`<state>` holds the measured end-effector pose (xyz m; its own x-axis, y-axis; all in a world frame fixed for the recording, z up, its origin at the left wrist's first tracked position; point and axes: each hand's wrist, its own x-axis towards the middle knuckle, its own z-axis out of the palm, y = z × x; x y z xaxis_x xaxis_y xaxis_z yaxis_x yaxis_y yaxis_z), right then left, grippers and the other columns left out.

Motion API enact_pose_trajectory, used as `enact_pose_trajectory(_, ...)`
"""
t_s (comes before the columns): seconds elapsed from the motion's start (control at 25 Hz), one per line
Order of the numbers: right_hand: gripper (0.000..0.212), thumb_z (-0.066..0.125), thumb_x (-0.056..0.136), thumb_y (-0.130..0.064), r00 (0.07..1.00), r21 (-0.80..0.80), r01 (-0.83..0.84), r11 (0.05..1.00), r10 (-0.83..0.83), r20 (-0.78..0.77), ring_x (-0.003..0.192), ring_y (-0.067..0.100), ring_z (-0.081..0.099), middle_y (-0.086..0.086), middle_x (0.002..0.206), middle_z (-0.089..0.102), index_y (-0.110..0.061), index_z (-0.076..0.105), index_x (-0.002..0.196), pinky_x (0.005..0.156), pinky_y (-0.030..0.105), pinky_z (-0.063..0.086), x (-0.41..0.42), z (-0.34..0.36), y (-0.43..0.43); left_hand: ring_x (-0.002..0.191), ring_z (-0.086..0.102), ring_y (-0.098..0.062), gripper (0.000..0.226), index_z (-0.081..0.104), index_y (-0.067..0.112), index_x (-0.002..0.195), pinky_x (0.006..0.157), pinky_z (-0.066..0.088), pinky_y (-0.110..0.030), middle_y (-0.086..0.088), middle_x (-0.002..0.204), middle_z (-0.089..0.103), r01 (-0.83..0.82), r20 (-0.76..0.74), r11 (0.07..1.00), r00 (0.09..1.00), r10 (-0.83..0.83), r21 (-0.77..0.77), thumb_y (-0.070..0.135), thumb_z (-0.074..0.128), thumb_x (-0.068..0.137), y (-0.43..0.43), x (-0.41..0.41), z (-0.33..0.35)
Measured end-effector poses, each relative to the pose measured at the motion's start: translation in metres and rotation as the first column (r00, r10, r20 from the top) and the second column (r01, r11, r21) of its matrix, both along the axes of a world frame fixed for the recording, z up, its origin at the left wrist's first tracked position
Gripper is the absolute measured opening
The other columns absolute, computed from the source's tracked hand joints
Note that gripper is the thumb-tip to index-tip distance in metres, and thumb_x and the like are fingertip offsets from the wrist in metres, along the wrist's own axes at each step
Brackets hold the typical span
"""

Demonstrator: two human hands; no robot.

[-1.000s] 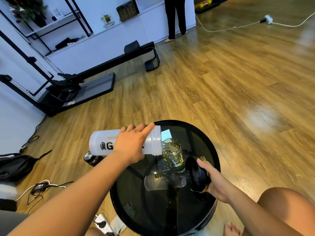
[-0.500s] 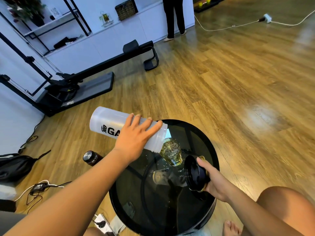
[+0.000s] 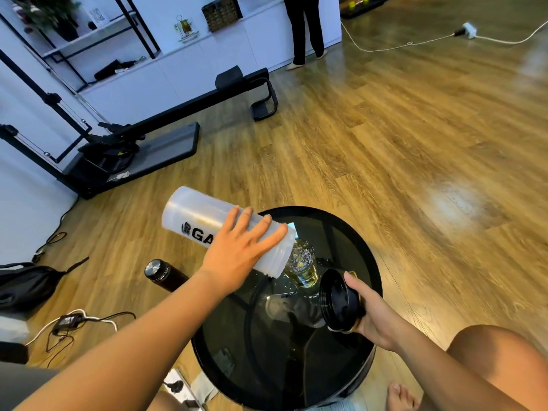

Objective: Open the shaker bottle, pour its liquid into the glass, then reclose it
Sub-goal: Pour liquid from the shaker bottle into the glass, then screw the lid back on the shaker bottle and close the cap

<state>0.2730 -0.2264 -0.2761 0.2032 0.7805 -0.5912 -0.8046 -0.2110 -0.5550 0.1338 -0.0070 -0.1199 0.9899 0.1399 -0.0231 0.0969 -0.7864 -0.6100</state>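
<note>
My left hand (image 3: 237,256) grips a translucent white shaker bottle (image 3: 195,218) with black lettering. The bottle is tipped steeply, base up and to the left, its open mouth over the rim of a clear glass (image 3: 304,266). The glass stands on a round black glass table (image 3: 367,259) and holds yellowish liquid. My right hand (image 3: 375,315) holds the bottle's black lid (image 3: 338,304) just right of the glass, above the table top.
A dark flask with a steel cap (image 3: 161,274) stands on the wood floor left of the table. Cables and a charger (image 3: 71,320) lie at the lower left, beside a black bag (image 3: 26,283). A black exercise machine (image 3: 142,143) and a standing person (image 3: 305,31) are farther back.
The bottle went from nearly level to tipped with its base raised high. The glass has filled further. My right hand with the lid has stayed in place.
</note>
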Motion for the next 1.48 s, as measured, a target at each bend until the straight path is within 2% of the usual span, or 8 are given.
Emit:
enact_pose_trajectory(0.28,0.049,0.064,0.074,-0.050,1.000,-0.016,0.015,1.000,-0.015,0.016,0.111,0.037,0.063,0.013,0.122,0.065,-0.024,0.061,0.116,0.090,0.054,0.054,0.000,0.011,-0.002,0.115,0.068,-0.052,0.121,0.037,0.021,0.149,0.101,0.053,-0.062,-0.016,0.134,0.070,-0.110,0.124,0.991,0.985,0.119,-0.078,0.021,0.100,0.046,0.001,-0.006,-0.017)
enact_pose_trajectory(0.48,0.071,0.070,0.071,-0.055,0.999,-0.016,0.036,0.999,-0.037,-0.028,0.118,0.041,0.062,0.017,0.131,0.065,-0.019,0.059,0.132,0.096,0.059,0.052,-0.001,0.005,-0.002,0.121,0.065,-0.044,0.115,0.031,0.023,0.154,0.101,0.052,-0.056,-0.012,0.140,0.065,-0.149,0.312,0.903,0.905,0.288,-0.402,0.030,0.096,0.059,0.004,-0.016,-0.029)
enact_pose_trajectory(0.64,0.064,0.060,0.079,-0.058,1.000,0.012,-0.013,1.000,0.013,-0.022,0.113,0.041,0.066,0.019,0.121,0.072,-0.016,0.063,0.128,0.096,0.059,0.052,0.000,0.009,-0.007,0.126,0.051,-0.012,0.111,0.039,0.020,0.155,0.102,0.043,-0.032,0.004,0.143,0.054,0.056,0.441,0.502,0.567,0.696,-0.863,0.020,0.101,0.062,-0.013,-0.034,-0.036)
enact_pose_trajectory(0.84,0.059,0.062,0.081,-0.046,0.999,0.030,-0.041,0.999,0.042,-0.030,0.113,0.042,0.066,0.020,0.125,0.069,-0.015,0.060,0.130,0.093,0.059,0.053,-0.004,0.012,-0.013,0.127,0.055,-0.013,0.109,0.036,0.021,0.150,0.111,0.045,-0.035,0.007,0.138,0.053,0.230,0.293,0.238,0.251,0.923,-0.944,0.011,0.102,0.064,-0.055,-0.070,-0.071)
enact_pose_trajectory(1.0,0.056,0.058,0.084,-0.046,0.999,-0.004,-0.013,1.000,0.013,-0.038,0.113,0.045,0.065,0.025,0.125,0.068,-0.010,0.065,0.126,0.104,0.063,0.043,-0.004,0.011,-0.017,0.133,0.060,-0.023,0.115,0.035,0.015,0.153,0.114,0.050,-0.049,-0.004,0.145,0.059,0.225,0.260,0.211,0.214,0.942,-0.951,0.019,0.104,0.061,-0.066,-0.085,-0.094)
enact_pose_trajectory(1.28,0.060,0.063,0.079,-0.051,0.999,-0.050,-0.015,0.999,0.017,0.041,0.114,0.041,0.066,0.023,0.125,0.069,-0.008,0.071,0.119,0.106,0.055,0.042,-0.009,0.011,-0.020,0.133,0.059,-0.016,0.124,0.039,0.024,0.150,0.114,0.051,-0.044,0.005,0.142,0.060,0.264,0.152,0.093,0.215,0.965,-0.960,0.058,0.096,0.044,-0.074,-0.098,-0.105)
enact_pose_trajectory(1.4,0.080,0.089,0.052,-0.055,0.998,-0.092,-0.012,0.996,0.017,0.059,0.116,0.045,0.063,0.024,0.122,0.070,-0.009,0.074,0.115,0.110,0.061,0.037,-0.009,0.010,-0.021,0.130,0.058,-0.011,0.119,0.040,0.026,0.148,0.108,0.049,-0.029,0.008,0.139,0.059,0.287,0.148,0.077,0.235,0.961,-0.955,0.050,0.097,0.046,-0.076,-0.100,-0.104)
enact_pose_trajectory(1.48,0.074,0.075,0.070,-0.054,0.996,-0.110,-0.004,0.994,0.014,0.088,0.113,0.044,0.065,0.023,0.122,0.070,-0.007,0.067,0.125,0.109,0.060,0.040,-0.011,0.011,-0.022,0.130,0.058,-0.012,0.116,0.040,0.026,0.148,0.110,0.048,-0.029,0.008,0.138,0.059,0.261,0.146,0.082,0.237,0.960,-0.962,0.035,0.103,0.051,-0.075,-0.099,-0.105)
